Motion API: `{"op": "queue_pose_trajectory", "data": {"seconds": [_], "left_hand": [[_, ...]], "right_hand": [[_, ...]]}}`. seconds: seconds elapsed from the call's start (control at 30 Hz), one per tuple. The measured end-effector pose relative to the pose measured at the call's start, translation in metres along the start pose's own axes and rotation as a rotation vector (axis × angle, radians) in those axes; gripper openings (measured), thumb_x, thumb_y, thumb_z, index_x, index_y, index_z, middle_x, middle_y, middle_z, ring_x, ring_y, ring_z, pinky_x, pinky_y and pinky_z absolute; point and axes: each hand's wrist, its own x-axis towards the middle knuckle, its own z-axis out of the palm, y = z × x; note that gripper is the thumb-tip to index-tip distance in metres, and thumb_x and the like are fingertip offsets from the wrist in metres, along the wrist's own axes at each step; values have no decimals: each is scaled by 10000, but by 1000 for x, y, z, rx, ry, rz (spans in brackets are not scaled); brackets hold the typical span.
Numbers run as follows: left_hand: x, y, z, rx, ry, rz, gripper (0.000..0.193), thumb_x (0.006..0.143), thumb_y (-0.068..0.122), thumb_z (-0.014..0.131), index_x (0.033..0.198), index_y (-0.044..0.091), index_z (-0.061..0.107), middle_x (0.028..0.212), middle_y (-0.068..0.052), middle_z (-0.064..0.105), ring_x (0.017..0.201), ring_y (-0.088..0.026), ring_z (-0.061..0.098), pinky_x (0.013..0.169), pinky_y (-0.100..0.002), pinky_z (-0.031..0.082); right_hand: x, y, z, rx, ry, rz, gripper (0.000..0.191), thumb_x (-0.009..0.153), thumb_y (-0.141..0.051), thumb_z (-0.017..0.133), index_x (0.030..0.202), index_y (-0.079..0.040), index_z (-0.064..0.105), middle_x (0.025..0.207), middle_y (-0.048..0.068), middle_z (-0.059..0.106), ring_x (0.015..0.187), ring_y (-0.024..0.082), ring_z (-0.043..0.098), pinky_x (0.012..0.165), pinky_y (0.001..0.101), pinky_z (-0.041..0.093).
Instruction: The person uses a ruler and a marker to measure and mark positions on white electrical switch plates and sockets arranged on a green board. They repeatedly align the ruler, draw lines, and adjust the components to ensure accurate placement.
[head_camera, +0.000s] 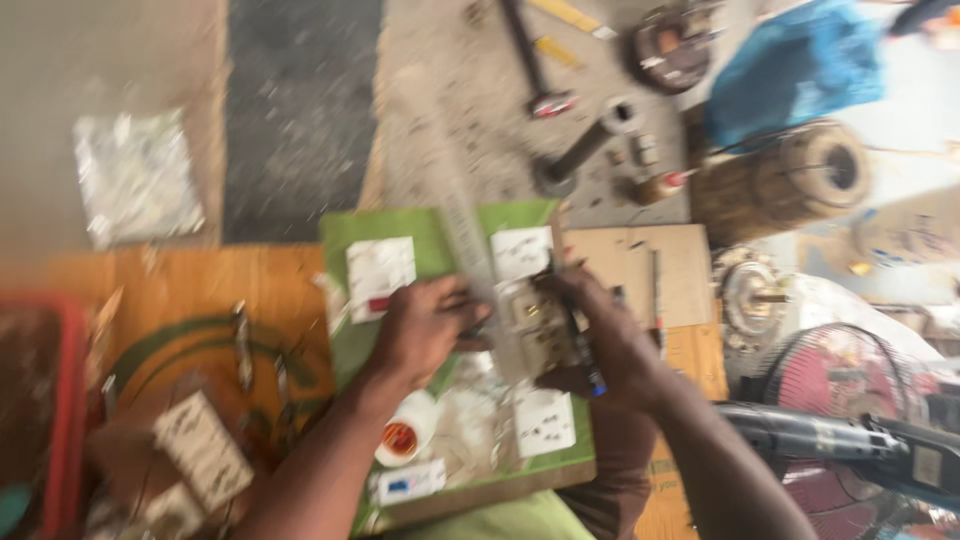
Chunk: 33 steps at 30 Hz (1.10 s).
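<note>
Apparently a long clear ruler (470, 235) is pinned flat on the green board (440, 235) by the left hand (425, 325), fingers pressed together on it, likely for a straight edge. A dark pen (578, 345) is clamped in the right hand (590, 330) beside it (blurred), over white switch plates (380, 272).

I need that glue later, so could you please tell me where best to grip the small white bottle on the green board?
Grip the white bottle across its round body, coming from above; it seems to lie on its side on the green board, just below the left hand.
</note>
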Motion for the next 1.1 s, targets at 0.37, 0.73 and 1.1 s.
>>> {"op": "queue_pose_trajectory", "data": {"seconds": [0.37, 0.73, 1.1], "left_hand": [[-7, -9, -10, -133, -72, 25, 245, 897, -22, 683, 1140, -57, 678, 1023, -127, 761, 874, -200, 755, 709, -353, 693], [-27, 23, -12, 336, 50, 28, 286, 865, 21, 737, 1151, 3, 745, 973, -97, 792, 800, -154, 762, 657, -292, 670], [-35, 30, -19, 516, 147, 99, 181, 877, 29, 725, 1048, 2, 779, 850, -82, 797, 683, -120, 755, 599, -252, 667]], "right_hand": [[-99, 136, -22, 25, 764, 614, 1122, 598, -223, 1007, 1498, -39, 362, 1418, 185, 522, 1304, 299, 535, 1099, 409, 487], [-90, 153, 22, -284, 615, 1222, 1154, 484, -370, 1037, 1398, -33, 418, 1329, 208, 586, 1226, 365, 592, 1083, 449, 461], [-111, 141, 10, 233, 1118, 467, 664, 1004, -67, 820, 1479, -5, 360, 1477, 232, 501, 1436, 324, 544, 1195, 377, 443]]}}
